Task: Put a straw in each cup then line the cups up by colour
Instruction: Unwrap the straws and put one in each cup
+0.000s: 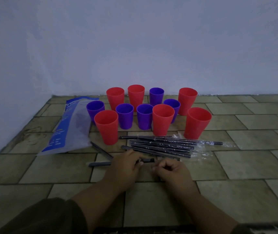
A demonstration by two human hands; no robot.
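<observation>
Several red cups [107, 127] and several purple cups [124, 116] stand upright in a loose cluster on the tiled floor, all without straws. In front of them lies a pile of dark wrapped straws [161, 146] in clear plastic. My left hand [126, 163] grips one dark straw [147, 160] low over the floor; part of it shows between my hands. My right hand [170, 169] is curled beside it at the straw's right end, and whether it holds the straw I cannot tell. Two loose straws [101, 150] lie to the left of my left hand.
A blue and clear plastic bag [72, 127] lies flat at the left of the cups. A pale wall [134, 48] rises just behind the cups and along the left. Brick-patterned floor [236, 166] spreads to the right and in front.
</observation>
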